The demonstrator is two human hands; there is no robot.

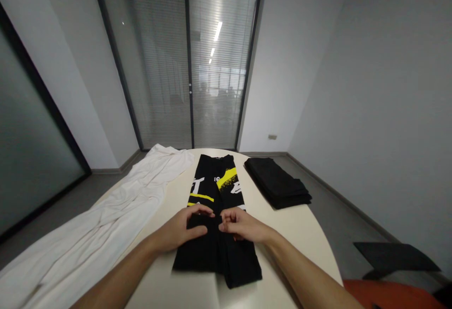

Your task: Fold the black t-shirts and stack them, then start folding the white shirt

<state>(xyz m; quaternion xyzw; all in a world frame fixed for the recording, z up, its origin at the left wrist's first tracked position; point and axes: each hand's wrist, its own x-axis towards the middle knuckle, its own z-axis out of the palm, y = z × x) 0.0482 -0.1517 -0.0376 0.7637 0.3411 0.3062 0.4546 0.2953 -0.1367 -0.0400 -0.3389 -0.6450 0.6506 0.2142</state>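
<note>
A black garment [216, 191] with yellow and white print lies folded into a long strip down the middle of the pale table [300, 229]. My left hand [183, 228] rests on its near half, with thumb and fingers pinching a fold of the black cloth. My right hand [242, 225] is beside it, fingers curled and pinching the same fold from the right. The two hands almost touch at the fingertips.
A long white cloth [106, 219] is spread along the table's left side. A folded stack of black clothes [277, 182] sits at the right. Glass doors with blinds [190, 64] stand beyond the table. An orange seat [391, 295] and a dark chair part [391, 255] are at lower right.
</note>
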